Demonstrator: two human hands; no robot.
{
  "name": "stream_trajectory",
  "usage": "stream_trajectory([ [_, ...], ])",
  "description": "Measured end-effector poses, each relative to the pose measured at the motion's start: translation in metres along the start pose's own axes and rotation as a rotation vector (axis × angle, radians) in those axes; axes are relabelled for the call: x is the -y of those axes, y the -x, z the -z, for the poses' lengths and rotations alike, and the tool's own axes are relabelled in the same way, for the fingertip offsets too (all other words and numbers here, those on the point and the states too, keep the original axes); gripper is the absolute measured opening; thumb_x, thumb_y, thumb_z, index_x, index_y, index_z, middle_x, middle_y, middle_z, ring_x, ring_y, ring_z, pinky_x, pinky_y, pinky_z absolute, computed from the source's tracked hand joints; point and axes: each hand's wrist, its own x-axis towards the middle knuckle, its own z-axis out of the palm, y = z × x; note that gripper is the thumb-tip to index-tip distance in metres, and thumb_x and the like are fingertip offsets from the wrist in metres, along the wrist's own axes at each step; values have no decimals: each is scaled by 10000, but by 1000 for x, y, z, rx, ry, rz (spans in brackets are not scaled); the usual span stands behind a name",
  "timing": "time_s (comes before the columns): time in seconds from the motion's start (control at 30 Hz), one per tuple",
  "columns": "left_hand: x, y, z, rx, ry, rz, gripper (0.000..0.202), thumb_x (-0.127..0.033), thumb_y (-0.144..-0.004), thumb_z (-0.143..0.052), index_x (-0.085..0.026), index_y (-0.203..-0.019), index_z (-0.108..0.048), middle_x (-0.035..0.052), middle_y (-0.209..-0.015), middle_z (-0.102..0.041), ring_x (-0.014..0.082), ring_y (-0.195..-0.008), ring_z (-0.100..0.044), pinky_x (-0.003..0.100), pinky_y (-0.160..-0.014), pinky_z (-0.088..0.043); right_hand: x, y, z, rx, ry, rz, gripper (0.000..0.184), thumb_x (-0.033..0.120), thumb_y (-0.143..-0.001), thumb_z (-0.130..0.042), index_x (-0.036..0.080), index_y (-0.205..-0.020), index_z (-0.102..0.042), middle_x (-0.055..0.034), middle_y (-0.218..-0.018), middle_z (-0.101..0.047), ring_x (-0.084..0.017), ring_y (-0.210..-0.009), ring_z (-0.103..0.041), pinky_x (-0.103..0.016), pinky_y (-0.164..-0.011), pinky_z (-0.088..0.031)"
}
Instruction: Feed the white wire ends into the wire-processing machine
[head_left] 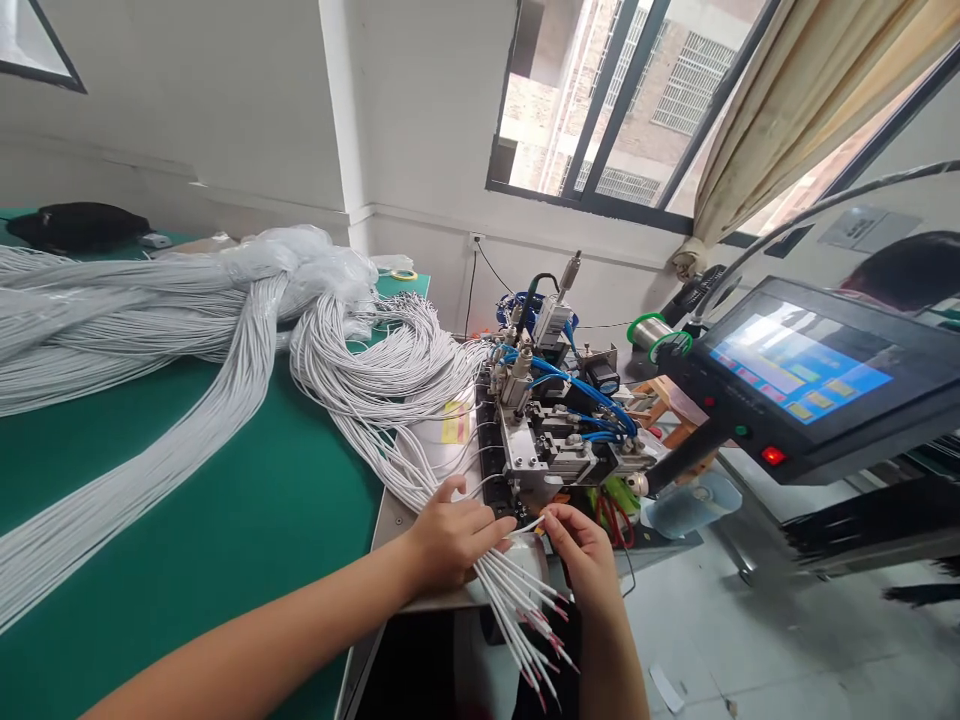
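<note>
The right hand (587,560) has thumb and forefinger closed in a pinch on the end of a single white cable (528,526), just in front of the machine (525,445). The left hand (454,537) lies with fingers partly bent over the cable bundle (391,477); how firmly it holds, I cannot tell. As the pinch seems to take only the very tip, the cable could slip or twist, in my judgement. Nearer the person, the loose ends (516,598) with reddish tips spread out; a lifted left hand might let them slide and cross. Farther away, coils (375,350) lie piled on the green table (300,500), reaching close beside the machine, so a strong pull could snag there.
</note>
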Motion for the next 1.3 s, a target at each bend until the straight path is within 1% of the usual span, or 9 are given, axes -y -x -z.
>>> stream_trajectory([
  [0.07,0,1,-3,1,-21,7,220,-227,-955,-417,-198,-1072,-602,-39,-658,-622,95,-586,-520,350,-879,-251,-1,0,-3,-34,12,8,302,469,-778,-711,173,-838,-699,-41,-767,-661,-184,-718,-577,-273,-672,-451],
  [0.17,-1,2,-8,64,-54,69,258,-150,-929,-370,-190,-1033,-604,-15,-689,-614,117,-641,-533,356,-874,-246,-3,0,-5,-58,39,11,306,472,-810,-676,174,-872,-710,-54,-788,-678,-200,-753,-593,-286,-691,-456],
  [0.3,-1,1,-13,126,-59,132,256,-98,-880,-372,-187,-949,-602,6,-724,-601,150,-704,-534,371,-857,-244,-4,-3,-2,4,73,-29,312,466,-808,-677,163,-878,-709,-68,-787,-681,-211,-755,-596,-299,-688,-457],
  [0.4,-1,-1,-12,155,-73,128,257,-104,-883,-388,-186,-1000,-601,7,-735,-594,159,-725,-530,377,-859,-241,-3,-8,2,51,145,-23,325,482,-786,-684,161,-831,-685,-61,-758,-658,-197,-691,-572,-289,-629,-441],
  [0.57,1,-2,-13,224,-65,111,358,-129,-814,-490,-216,-1150,-577,16,-784,-608,179,-776,-539,395,-883,-231,1,-15,6,70,428,85,292,466,-819,-635,175,-803,-650,-17,-637,-576,-150,-539,-456,-259,-501,-346],
  [0.73,1,-2,-15,284,-48,138,405,-128,-760,-546,-227,-1151,-581,15,-795,-603,188,-792,-542,413,-898,-221,-4,-20,4,90,519,179,254,421,-858,-588,185,-772,-627,-20,-670,-573,-157,-566,-463,-263,-528,-351],
  [0.97,1,-6,-13,395,-77,125,500,-156,-790,-559,-287,-1270,-524,7,-806,-594,184,-769,-552,424,-919,-228,-21,-28,0,133,340,84,343,487,-857,-547,195,-677,-538,26,-591,-459,-142,-560,-414,-250,-533,-332],
  [1.13,-1,-13,-10,505,-101,136,515,-174,-827,-541,-317,-1318,-475,22,-832,-599,209,-786,-566,434,-887,-282,-27,-31,-6,125,148,-49,371,530,-783,-598,201,-640,-505,38,-583,-404,-134,-553,-362,-245,-518,-302],
  [1.3,-3,-19,-8,572,-79,161,545,-152,-806,-531,-315,-1321,-461,30,-848,-602,217,-800,-570,430,-863,-315,-28,-31,-11,134,-28,-173,422,588,-711,-641,204,-623,-489,68,-524,-307,-108,-494,-251,-237,-472,-217],
])
